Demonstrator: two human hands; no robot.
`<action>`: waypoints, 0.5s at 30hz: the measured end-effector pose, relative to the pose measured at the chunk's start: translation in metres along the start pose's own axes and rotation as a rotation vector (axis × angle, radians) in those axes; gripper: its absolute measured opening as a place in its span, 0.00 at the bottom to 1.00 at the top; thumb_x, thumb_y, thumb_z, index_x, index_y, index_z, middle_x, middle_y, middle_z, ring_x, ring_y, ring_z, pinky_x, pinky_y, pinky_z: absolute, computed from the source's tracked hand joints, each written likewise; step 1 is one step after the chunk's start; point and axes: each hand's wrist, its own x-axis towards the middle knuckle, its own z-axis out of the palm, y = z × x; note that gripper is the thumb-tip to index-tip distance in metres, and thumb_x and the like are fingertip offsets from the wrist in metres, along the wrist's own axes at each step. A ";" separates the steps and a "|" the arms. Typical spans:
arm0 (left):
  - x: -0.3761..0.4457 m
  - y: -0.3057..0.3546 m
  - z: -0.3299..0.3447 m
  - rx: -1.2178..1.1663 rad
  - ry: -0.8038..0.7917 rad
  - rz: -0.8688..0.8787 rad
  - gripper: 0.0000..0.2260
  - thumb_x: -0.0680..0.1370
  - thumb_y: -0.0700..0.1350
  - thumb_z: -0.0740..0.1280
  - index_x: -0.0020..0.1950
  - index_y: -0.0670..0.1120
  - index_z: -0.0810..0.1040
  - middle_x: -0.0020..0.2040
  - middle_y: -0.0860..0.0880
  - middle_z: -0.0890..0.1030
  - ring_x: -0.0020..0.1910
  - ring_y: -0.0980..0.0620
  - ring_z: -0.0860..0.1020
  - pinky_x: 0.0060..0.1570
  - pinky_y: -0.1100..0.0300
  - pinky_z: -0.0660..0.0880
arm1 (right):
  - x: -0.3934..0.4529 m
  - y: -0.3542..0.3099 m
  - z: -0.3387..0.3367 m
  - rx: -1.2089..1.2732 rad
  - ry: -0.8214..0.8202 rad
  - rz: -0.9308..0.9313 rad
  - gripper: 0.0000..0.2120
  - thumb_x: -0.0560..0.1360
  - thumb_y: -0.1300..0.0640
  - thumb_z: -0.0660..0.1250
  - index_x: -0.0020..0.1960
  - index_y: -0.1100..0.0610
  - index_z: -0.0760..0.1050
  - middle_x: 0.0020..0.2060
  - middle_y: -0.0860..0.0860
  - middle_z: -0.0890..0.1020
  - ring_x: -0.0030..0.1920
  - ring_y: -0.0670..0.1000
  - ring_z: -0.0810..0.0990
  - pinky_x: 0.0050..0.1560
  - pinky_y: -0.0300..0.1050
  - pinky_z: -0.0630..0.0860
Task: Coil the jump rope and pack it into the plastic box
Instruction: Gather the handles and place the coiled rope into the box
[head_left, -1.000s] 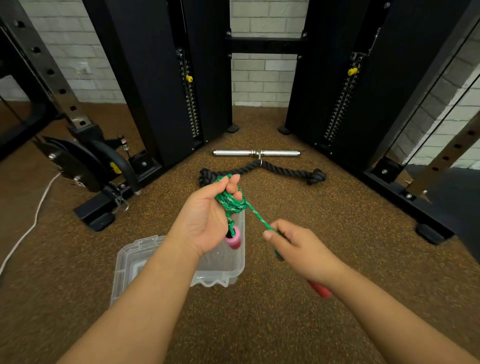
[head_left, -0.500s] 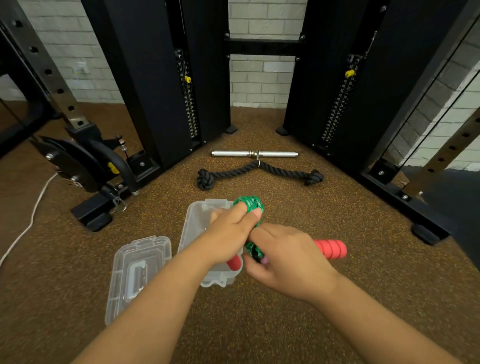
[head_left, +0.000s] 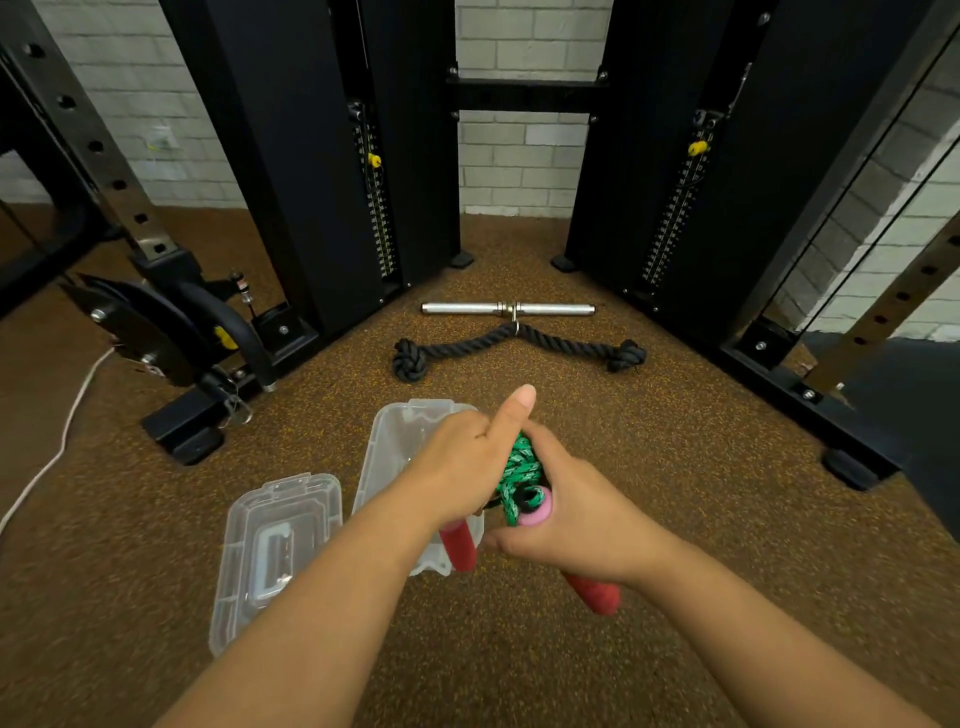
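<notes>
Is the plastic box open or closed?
Open. The clear plastic box sits on the floor with no top on; its lid lies separately beside it, to the left.

Jump rope (head_left: 521, 472): green cord flecked with black, wound into a compact bundle and held above the floor, at the near right corner of the plastic box. Two red foam handles: one (head_left: 459, 545) hangs down in front of the box's near right corner; the other (head_left: 594, 591) slants down to the right, its pink end cap (head_left: 535, 512) turned upward beside the bundle.

Plastic box (head_left: 387, 441): clear, rectangular, open, standing upright on the brown speckled floor with its long axis running away from the viewer. Its near right part is hidden.

Lid (head_left: 278, 551): clear, with a moulded recess, lying flat on the floor just beside the box's left wall, towards the viewer.
</notes>
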 end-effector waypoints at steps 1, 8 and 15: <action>0.001 0.000 0.000 -0.005 -0.008 -0.024 0.32 0.71 0.73 0.50 0.34 0.44 0.72 0.27 0.47 0.75 0.25 0.51 0.74 0.31 0.55 0.73 | 0.001 0.002 0.002 0.002 0.029 -0.002 0.44 0.61 0.48 0.76 0.71 0.43 0.57 0.48 0.42 0.80 0.45 0.41 0.82 0.44 0.41 0.80; 0.003 -0.001 -0.001 -0.012 -0.135 -0.090 0.28 0.75 0.66 0.59 0.37 0.41 0.77 0.21 0.45 0.72 0.17 0.51 0.68 0.23 0.64 0.65 | 0.003 0.007 0.003 0.095 0.074 0.037 0.28 0.62 0.49 0.77 0.59 0.44 0.70 0.48 0.44 0.81 0.47 0.42 0.81 0.49 0.45 0.80; 0.008 -0.007 0.001 -0.210 -0.130 -0.128 0.23 0.72 0.64 0.65 0.40 0.44 0.79 0.29 0.45 0.74 0.23 0.53 0.70 0.27 0.62 0.67 | 0.005 0.007 0.002 0.051 0.113 0.051 0.18 0.65 0.48 0.73 0.53 0.44 0.71 0.43 0.44 0.82 0.38 0.40 0.79 0.38 0.39 0.77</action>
